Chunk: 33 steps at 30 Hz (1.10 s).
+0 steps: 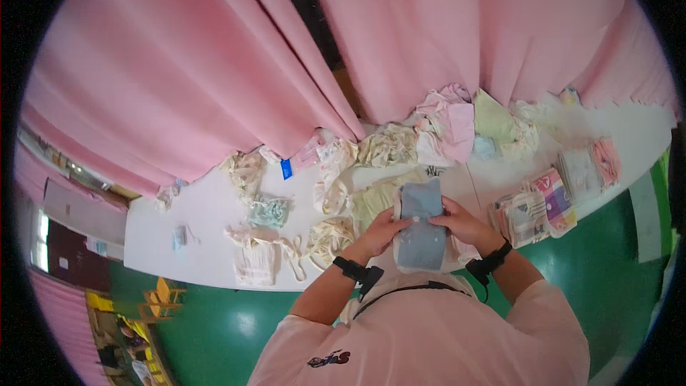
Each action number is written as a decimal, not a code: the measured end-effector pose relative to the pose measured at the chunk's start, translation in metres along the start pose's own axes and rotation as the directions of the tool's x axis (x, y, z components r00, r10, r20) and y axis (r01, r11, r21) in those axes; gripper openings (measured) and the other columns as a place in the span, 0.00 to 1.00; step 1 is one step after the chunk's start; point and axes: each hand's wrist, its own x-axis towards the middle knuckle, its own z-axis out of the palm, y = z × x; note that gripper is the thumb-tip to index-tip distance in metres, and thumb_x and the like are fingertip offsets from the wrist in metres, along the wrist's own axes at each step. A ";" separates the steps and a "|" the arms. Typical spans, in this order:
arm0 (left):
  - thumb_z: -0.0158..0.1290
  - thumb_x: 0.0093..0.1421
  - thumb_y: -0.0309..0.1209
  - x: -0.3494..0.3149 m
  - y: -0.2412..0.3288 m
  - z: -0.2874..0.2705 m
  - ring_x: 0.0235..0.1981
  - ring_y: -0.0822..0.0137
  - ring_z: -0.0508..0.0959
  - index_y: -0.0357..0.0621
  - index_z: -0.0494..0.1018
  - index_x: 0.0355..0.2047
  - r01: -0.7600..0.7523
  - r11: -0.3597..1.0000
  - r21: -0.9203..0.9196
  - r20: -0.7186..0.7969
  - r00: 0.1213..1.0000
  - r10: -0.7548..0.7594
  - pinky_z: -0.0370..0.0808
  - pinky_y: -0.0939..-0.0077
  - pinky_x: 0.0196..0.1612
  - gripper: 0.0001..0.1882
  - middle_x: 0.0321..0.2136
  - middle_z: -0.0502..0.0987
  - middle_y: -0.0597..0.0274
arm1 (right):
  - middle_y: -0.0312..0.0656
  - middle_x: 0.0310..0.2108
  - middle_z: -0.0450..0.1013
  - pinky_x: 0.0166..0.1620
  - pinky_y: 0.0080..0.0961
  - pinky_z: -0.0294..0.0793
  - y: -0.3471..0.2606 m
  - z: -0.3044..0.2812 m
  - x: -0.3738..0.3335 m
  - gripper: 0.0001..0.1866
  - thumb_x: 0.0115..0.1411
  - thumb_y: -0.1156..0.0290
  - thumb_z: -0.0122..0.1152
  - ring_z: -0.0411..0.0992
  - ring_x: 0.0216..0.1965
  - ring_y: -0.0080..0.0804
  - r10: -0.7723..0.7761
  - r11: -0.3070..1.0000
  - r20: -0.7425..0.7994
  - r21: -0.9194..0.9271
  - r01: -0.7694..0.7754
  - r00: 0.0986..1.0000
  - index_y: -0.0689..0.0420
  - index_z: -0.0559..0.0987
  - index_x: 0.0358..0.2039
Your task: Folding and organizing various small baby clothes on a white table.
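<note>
Between my two hands is a folded blue-grey cloth (420, 246) with a pale, whitish edge along its left side, held upright at the table's near edge. My left hand (384, 233) grips its left side, thumb across the front. On the other side my right hand (461, 223) closes on the right edge, thumb also on the front. The fingers behind the cloth are hidden. Just beyond it lies a pale green cloth (382, 196). To the left of my left hand sits a crumpled cream cloth (330, 237) with straps. Black bands circle both wrists.
On the white table (204, 200) lie a white gathered garment (255, 261), a mint cloth bundle (269, 211) and a blue card (286, 169). Stacked folded cloths (518, 216) stand at right. Pink and green fabrics (457, 125) line the back, against a pink curtain (407, 36).
</note>
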 end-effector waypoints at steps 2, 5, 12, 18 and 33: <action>0.58 0.66 0.28 -0.001 0.020 -0.002 0.45 0.72 0.80 0.41 0.72 0.58 -0.081 0.994 0.080 0.018 0.997 0.079 0.78 0.74 0.50 0.20 0.46 0.81 0.63 | 0.35 0.45 0.74 0.43 0.29 0.79 -0.027 -0.002 -0.007 0.31 0.62 0.73 0.65 0.74 0.45 0.25 0.027 0.992 -0.029 -0.119 -0.030 0.999 0.51 0.67 0.66; 0.59 0.65 0.24 -0.024 0.078 0.009 0.45 0.73 0.79 0.39 0.75 0.56 -0.320 0.893 0.317 0.121 0.947 0.296 0.77 0.74 0.50 0.19 0.44 0.82 0.61 | 0.36 0.45 0.75 0.46 0.25 0.78 -0.065 -0.005 -0.015 0.24 0.62 0.76 0.65 0.75 0.44 0.24 -0.287 0.954 -0.026 -0.103 0.283 0.958 0.55 0.76 0.59; 0.55 0.61 0.15 -0.032 0.111 0.019 0.46 0.72 0.79 0.37 0.77 0.55 -0.495 0.807 0.321 0.155 0.869 0.470 0.75 0.78 0.52 0.20 0.46 0.81 0.61 | 0.36 0.46 0.75 0.51 0.19 0.76 -0.095 0.018 -0.008 0.23 0.60 0.79 0.67 0.73 0.48 0.22 -0.488 0.861 0.003 -0.164 0.482 0.873 0.57 0.78 0.57; 0.55 0.62 0.17 -0.025 0.101 0.010 0.47 0.72 0.79 0.37 0.77 0.54 -0.471 0.850 0.235 0.093 0.882 0.463 0.76 0.77 0.53 0.19 0.47 0.81 0.60 | 0.36 0.47 0.74 0.50 0.19 0.76 -0.099 0.021 -0.013 0.23 0.58 0.85 0.64 0.73 0.48 0.23 -0.422 0.897 0.009 -0.139 0.419 0.907 0.58 0.80 0.54; 0.50 0.61 0.11 -0.039 0.098 0.030 0.49 0.70 0.79 0.34 0.78 0.53 -0.507 0.806 0.306 0.147 0.861 0.487 0.75 0.75 0.55 0.20 0.48 0.81 0.59 | 0.41 0.47 0.72 0.51 0.24 0.71 -0.087 0.002 -0.019 0.12 0.59 0.86 0.54 0.72 0.48 0.30 -0.596 0.792 0.051 -0.123 0.598 0.801 0.55 0.82 0.37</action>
